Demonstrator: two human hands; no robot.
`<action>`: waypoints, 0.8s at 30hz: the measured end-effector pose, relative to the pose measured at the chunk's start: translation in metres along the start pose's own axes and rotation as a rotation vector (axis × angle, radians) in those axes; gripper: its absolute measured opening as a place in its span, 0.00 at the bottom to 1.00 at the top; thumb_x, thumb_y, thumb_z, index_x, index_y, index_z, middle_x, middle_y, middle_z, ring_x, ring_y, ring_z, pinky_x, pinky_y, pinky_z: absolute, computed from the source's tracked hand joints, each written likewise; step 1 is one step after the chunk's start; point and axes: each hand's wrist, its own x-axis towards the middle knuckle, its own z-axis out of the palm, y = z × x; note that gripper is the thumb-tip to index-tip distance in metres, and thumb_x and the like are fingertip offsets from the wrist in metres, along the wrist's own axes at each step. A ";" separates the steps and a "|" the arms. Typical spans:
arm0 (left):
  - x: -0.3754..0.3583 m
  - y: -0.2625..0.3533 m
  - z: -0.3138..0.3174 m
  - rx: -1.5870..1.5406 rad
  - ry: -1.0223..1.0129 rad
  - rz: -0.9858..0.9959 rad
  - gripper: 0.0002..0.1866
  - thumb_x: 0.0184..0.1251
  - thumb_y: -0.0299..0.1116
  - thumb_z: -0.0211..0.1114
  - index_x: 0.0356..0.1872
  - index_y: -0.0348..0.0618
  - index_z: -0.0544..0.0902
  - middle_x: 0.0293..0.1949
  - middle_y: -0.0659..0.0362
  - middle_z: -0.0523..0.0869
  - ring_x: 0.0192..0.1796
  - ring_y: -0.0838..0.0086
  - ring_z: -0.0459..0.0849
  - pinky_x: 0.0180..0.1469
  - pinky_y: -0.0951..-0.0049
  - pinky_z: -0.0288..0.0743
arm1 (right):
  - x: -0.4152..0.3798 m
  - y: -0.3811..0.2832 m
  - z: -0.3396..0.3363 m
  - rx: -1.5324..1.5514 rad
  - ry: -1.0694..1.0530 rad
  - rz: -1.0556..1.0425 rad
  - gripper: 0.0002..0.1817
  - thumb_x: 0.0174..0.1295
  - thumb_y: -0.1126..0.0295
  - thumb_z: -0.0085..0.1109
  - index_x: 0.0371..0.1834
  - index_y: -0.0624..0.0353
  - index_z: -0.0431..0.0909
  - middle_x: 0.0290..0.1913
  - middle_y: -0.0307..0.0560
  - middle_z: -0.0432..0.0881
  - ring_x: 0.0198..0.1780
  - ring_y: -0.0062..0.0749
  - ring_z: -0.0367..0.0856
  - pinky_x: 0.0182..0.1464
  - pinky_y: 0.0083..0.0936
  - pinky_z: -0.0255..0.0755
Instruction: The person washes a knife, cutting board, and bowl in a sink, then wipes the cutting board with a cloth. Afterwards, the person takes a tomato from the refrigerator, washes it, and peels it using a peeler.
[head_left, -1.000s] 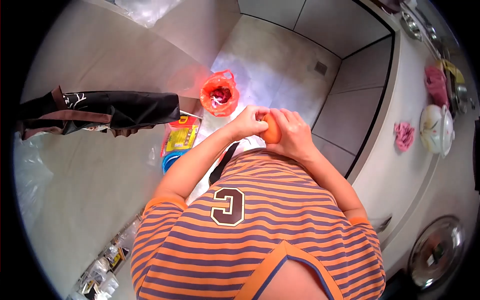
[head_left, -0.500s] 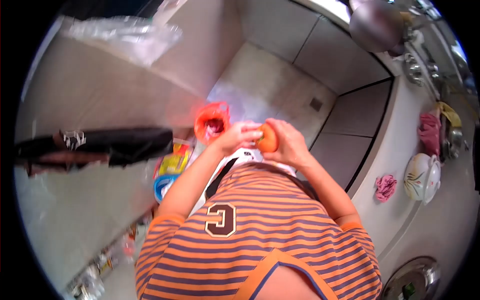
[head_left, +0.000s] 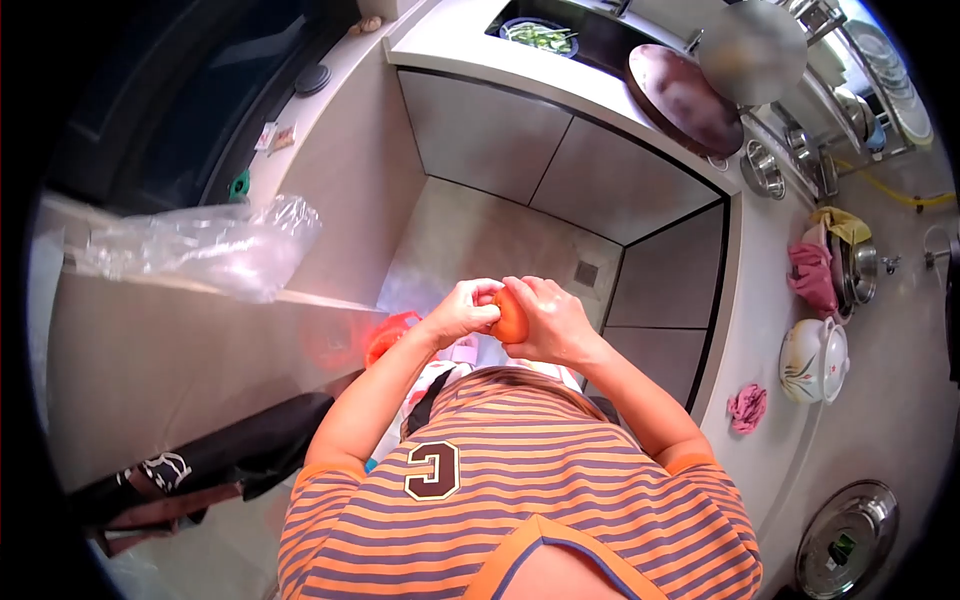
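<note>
A smooth, round orange-red fruit (head_left: 511, 317) is held up in front of my body. My right hand (head_left: 553, 318) wraps around its right side, fingers over the top and thumb beneath. From the left, my left hand (head_left: 466, 314) pinches at the fruit's end with thumb and fingertips, which partly cover it. Just below my left wrist shows a red plastic bag (head_left: 390, 337), partly hidden by the forearm.
Right-hand counter: a white lidded pot (head_left: 803, 362), a pink cloth (head_left: 747, 408) and a round metal lid (head_left: 848, 540). At the far sink, a bowl of cut greens (head_left: 540, 37) and a round board (head_left: 680, 95). Clear plastic (head_left: 215, 245) lies on the left ledge.
My view has tilted up, so the sink and far counter now show. My left fingers have closed in to a pinch at the fruit, and the fruit is turned in my right hand.
</note>
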 end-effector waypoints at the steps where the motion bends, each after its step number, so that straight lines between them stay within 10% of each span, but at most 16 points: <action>1: 0.010 0.006 -0.003 0.000 -0.007 -0.015 0.19 0.57 0.25 0.57 0.51 0.39 0.73 0.45 0.59 0.81 0.46 0.76 0.80 0.46 0.73 0.78 | 0.007 0.009 -0.007 0.017 0.022 -0.006 0.40 0.30 0.63 0.70 0.54 0.55 0.67 0.47 0.53 0.74 0.48 0.48 0.76 0.47 0.37 0.73; 18: 0.350 0.190 0.071 -0.027 0.087 0.288 0.29 0.53 0.41 0.70 0.53 0.39 0.71 0.49 0.59 0.76 0.47 0.78 0.77 0.44 0.77 0.75 | 0.155 0.266 -0.190 0.095 0.539 0.256 0.48 0.31 0.60 0.75 0.61 0.60 0.64 0.54 0.53 0.73 0.54 0.47 0.73 0.55 0.36 0.68; 24: 0.428 0.232 0.042 -0.316 0.212 0.221 0.26 0.54 0.46 0.67 0.50 0.43 0.73 0.44 0.58 0.80 0.42 0.71 0.81 0.43 0.69 0.79 | 0.228 0.335 -0.214 0.281 0.542 0.029 0.35 0.42 0.63 0.70 0.57 0.62 0.69 0.54 0.54 0.74 0.52 0.44 0.75 0.52 0.34 0.72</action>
